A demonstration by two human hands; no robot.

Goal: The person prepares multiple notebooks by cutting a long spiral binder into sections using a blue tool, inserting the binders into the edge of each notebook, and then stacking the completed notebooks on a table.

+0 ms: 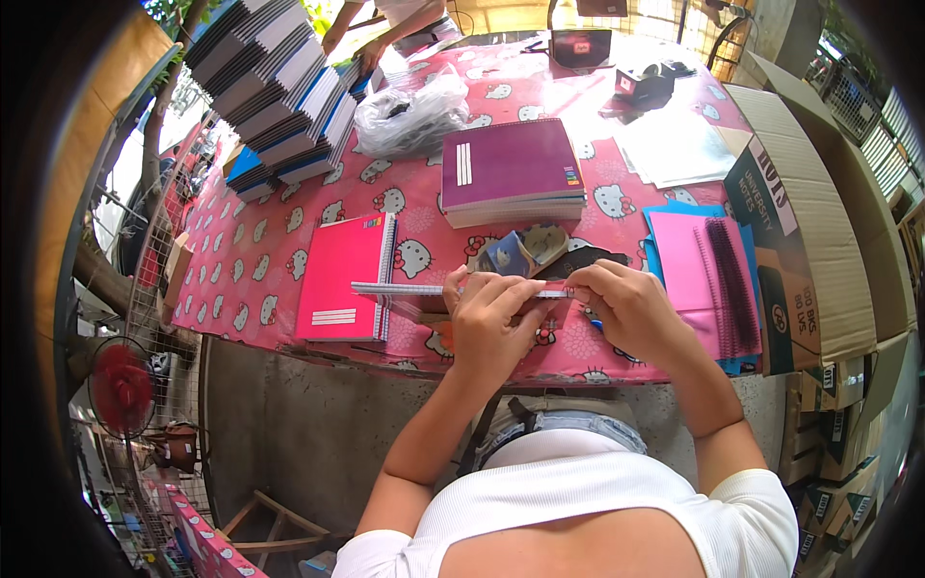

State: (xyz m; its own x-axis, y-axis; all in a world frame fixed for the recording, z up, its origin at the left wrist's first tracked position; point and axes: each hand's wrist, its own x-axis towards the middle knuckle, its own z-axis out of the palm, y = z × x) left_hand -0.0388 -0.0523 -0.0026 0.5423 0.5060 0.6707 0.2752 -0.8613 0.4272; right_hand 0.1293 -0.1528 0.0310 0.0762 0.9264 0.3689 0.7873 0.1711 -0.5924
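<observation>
My left hand [487,323] and my right hand [626,308] both grip a thin notebook [409,288] held edge-on over the front of the table, its spiral-bound edge toward me. The left fingers press along the top of its edge; the right hand pinches its right end. Just left lies a pink spiral notebook [344,277]. Behind my hands sit a blue card and a dark object [528,252], partly hidden. A stack of purple notebooks [511,169] stands farther back.
The table wears a pink cartoon-cat cloth [251,241]. Pink and blue covers with black spiral coils [708,275] lie right, beside open cardboard boxes [819,222]. A tall notebook stack [279,87] and plastic bag [409,116] sit back left. Another person's arm [371,39] reaches in there.
</observation>
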